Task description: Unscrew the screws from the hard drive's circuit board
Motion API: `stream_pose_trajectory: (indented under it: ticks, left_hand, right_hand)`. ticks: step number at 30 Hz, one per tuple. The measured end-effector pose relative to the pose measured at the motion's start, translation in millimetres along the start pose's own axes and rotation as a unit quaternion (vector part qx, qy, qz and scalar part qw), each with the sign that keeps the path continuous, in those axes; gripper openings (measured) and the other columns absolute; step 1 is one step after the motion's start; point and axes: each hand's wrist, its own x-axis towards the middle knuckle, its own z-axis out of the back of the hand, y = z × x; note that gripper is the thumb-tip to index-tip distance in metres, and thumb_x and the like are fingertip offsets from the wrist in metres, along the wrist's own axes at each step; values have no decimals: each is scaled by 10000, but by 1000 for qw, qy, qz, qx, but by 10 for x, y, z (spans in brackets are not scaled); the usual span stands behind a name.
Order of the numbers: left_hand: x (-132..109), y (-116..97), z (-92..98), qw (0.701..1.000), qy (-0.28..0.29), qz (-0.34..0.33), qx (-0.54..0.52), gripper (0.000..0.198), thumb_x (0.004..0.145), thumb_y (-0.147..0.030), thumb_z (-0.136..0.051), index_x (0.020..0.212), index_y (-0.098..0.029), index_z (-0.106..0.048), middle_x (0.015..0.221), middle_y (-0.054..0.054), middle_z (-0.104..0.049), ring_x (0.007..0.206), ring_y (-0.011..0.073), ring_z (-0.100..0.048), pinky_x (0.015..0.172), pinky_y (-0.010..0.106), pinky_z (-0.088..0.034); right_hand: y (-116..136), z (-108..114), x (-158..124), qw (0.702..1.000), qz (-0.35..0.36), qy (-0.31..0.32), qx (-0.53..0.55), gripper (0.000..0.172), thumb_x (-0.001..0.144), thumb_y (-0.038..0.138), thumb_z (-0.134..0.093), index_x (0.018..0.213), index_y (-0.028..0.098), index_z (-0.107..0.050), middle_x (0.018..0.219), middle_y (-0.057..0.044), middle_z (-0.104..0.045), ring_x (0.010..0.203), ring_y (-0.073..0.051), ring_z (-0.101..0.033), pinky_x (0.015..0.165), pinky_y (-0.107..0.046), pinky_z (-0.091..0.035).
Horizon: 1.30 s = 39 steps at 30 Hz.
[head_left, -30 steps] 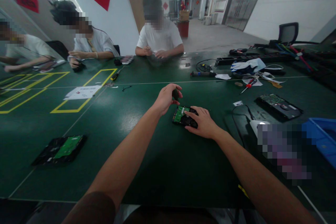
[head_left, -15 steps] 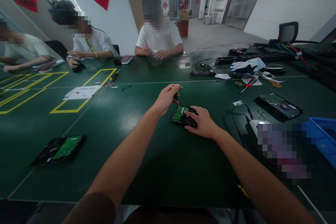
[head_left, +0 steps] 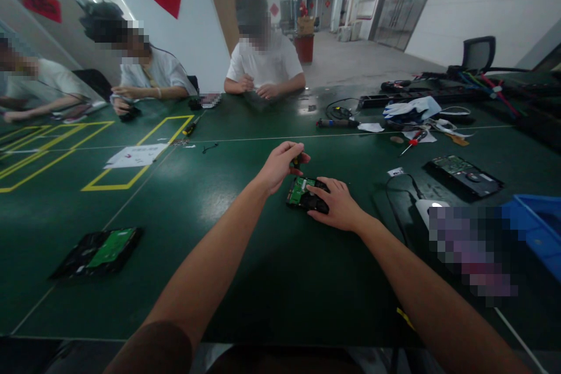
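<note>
A hard drive (head_left: 300, 191) with its green circuit board facing up lies on the green table in front of me. My right hand (head_left: 335, 204) rests on its right part and presses it down, fingers curled over it. My left hand (head_left: 280, 165) is closed around a screwdriver (head_left: 296, 159) with a dark handle, held upright just above the drive's far left corner.
A second drive (head_left: 100, 251) lies at the near left, a third (head_left: 463, 174) at the right. A blue bin (head_left: 537, 228), cables, a red screwdriver (head_left: 412, 141) and cloths crowd the right side. Three people sit across the table (head_left: 245, 280); yellow tape outlines mark its left.
My left hand has turned slightly on the screwdriver, fingers shifting to the right. The right hand and the drive have stayed in place.
</note>
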Motion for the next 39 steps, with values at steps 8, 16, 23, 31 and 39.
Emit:
stream_pose_trajectory:
  ticks: [8, 16, 23, 31, 39]
  left_hand:
    - [-45, -88, -13, 999, 9, -8, 39, 246, 880, -392, -642, 903, -162, -727, 908, 90, -657, 860, 198, -637, 590, 258, -533]
    - [-17, -53, 117, 999, -2, -25, 27, 192, 863, -348, -616, 908, -163, -644, 853, 78, -679, 833, 214, -670, 633, 306, -567]
    - [13, -67, 88, 996, 20, -24, 82, 293, 884, -367, -541, 917, -150, -735, 909, 101, -663, 863, 205, -624, 542, 240, -479]
    - [26, -46, 8, 1000, 15, 11, 7, 231, 862, -379, -576, 992, -188, -589, 812, 80, -706, 826, 246, -685, 538, 286, -507]
    - [63, -46, 90, 999, -21, 6, 29, 199, 810, -357, -579, 855, -174, -642, 896, 107, -710, 871, 238, -679, 509, 253, -483]
  right_hand:
    - [-6, -13, -5, 1000, -2, -2, 5, 690, 891, 645, -634, 1482, 298, -558, 1536, -159, -442, 1408, -404, -404, 1138, -615, -318]
    - [-1, 2, 4, 1000, 2, 1, 7, 698, 891, 622, -651, 1492, 282, -545, 1536, -175, -439, 1393, -409, -420, 1139, -617, -307]
    - [6, 15, -2, 1000, 2, 3, 5, 701, 890, 619, -651, 1490, 271, -553, 1531, -180, -438, 1399, -415, -414, 1139, -613, -320]
    - [-5, -7, -8, 1000, -1, -2, 8, 696, 887, 630, -649, 1485, 285, -556, 1533, -168, -443, 1398, -418, -410, 1135, -630, -312]
    - [-10, -9, -5, 1000, 1, -1, 9, 704, 890, 642, -645, 1493, 292, -548, 1537, -169, -430, 1399, -415, -409, 1139, -631, -307]
